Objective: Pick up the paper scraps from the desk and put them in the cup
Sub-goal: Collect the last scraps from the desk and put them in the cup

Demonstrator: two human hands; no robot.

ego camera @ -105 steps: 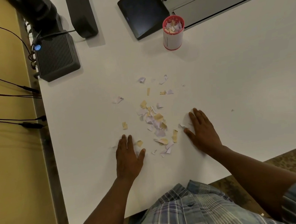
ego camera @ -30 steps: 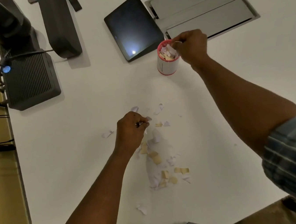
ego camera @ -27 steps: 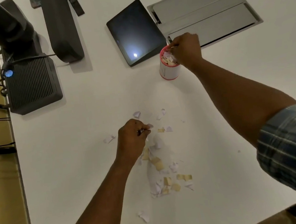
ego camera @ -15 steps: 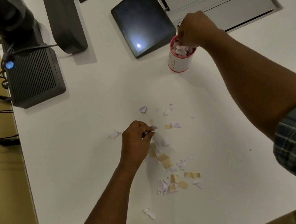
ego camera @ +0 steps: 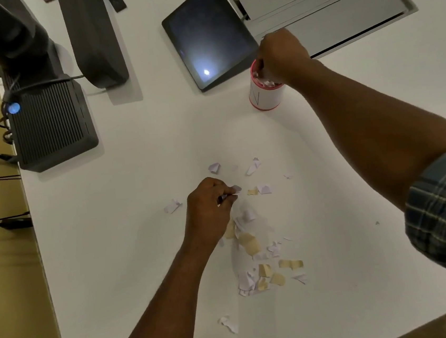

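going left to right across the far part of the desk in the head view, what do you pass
ribbed black box with blue light → dark upright stand → black tablet → cup with the right hand over it → grey cable hatch

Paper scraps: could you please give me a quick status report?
Right hand over cup, fingers in its mouth. Left hand pinching a scrap. Many scraps on desk. Nothing blocking.
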